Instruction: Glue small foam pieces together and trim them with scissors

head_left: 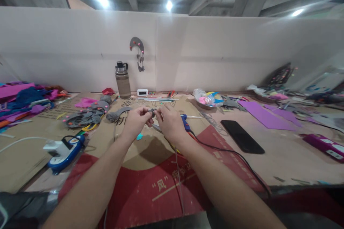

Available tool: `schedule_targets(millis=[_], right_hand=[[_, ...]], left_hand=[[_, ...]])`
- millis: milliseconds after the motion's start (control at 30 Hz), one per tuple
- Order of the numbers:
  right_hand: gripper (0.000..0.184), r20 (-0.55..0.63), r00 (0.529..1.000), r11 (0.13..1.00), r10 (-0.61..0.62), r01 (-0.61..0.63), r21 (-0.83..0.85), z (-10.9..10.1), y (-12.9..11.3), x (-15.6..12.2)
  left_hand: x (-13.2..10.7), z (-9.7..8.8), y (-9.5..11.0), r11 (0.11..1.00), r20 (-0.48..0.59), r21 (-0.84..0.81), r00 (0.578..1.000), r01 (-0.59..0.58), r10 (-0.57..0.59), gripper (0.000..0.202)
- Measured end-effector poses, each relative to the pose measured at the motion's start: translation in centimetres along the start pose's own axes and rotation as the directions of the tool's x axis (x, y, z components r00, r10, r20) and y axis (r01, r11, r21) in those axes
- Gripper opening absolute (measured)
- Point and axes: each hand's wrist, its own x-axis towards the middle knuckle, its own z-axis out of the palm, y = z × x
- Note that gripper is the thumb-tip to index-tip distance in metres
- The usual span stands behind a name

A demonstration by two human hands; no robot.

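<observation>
My left hand (136, 121) and my right hand (170, 123) meet above the middle of the table, both closed in a pinch on a small grey felt piece (152, 111) held between them. A blue glue gun (185, 122) lies just right of my right hand, its black cable (228, 152) trailing toward the table's front edge. A small turquoise scrap (139, 136) lies under my left wrist. Cardboard (150, 150) covers the table beneath my hands.
A black phone (242, 136) lies to the right. Grey felt shapes (86, 116) and bright fabric (24, 100) sit left. A blue-white power strip (64, 152) is near left. A water bottle (123, 80), purple sheets (264, 114) and a bowl of scraps (208, 99) stand behind.
</observation>
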Motion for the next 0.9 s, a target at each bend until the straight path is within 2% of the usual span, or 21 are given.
schedule_targets(millis=[100, 167, 300, 400, 500, 633, 800, 900], right_hand=[[0.014, -0.016, 0.998, 0.992, 0.066, -0.064, 0.105, 0.1, 0.3, 0.2], [0.016, 0.015, 0.994, 0.968, 0.107, -0.108, 0.225, 0.2, 0.8, 0.5], [0.016, 0.113, 0.982, 0.878, 0.149, -0.184, 0.442, 0.3, 1.6, 1.0], [0.015, 0.162, 0.969, 0.819, 0.187, -0.245, 0.518, 0.3, 2.0, 1.2], [0.015, 0.189, 0.967, 0.817, 0.173, -0.248, 0.52, 0.4, 2.2, 1.2], [0.015, 0.201, 0.969, 0.881, 0.145, -0.219, 0.419, 0.6, 2.6, 1.2], [0.011, 0.197, 0.979, 0.938, 0.061, -0.123, 0.325, 0.2, 2.3, 1.0], [0.01, 0.218, 0.975, 0.93, 0.033, -0.109, 0.35, -0.1, 1.9, 1.0]], left_hand=[[0.3, -0.4, -0.3, 0.999, 0.071, -0.035, 0.997, -0.014, 0.017, 0.018], [0.4, -0.6, -0.5, 0.998, 0.135, -0.07, 0.991, -0.005, 0.015, 0.02], [0.5, -0.9, -0.4, 0.984, 0.236, -0.162, 0.971, 0.068, -0.029, 0.026], [0.4, -1.0, -0.2, 0.965, 0.293, -0.223, 0.954, 0.137, -0.067, 0.031], [0.4, -1.1, -0.2, 0.973, 0.252, -0.179, 0.963, 0.148, -0.1, 0.035], [0.6, -1.2, -0.3, 0.998, 0.148, -0.033, 0.988, 0.047, -0.042, 0.036], [0.4, -1.1, -0.1, 0.985, 0.175, 0.166, 0.984, -0.051, 0.022, 0.03], [0.2, -1.0, 0.0, 0.968, 0.172, 0.234, 0.984, -0.088, 0.047, 0.021]])
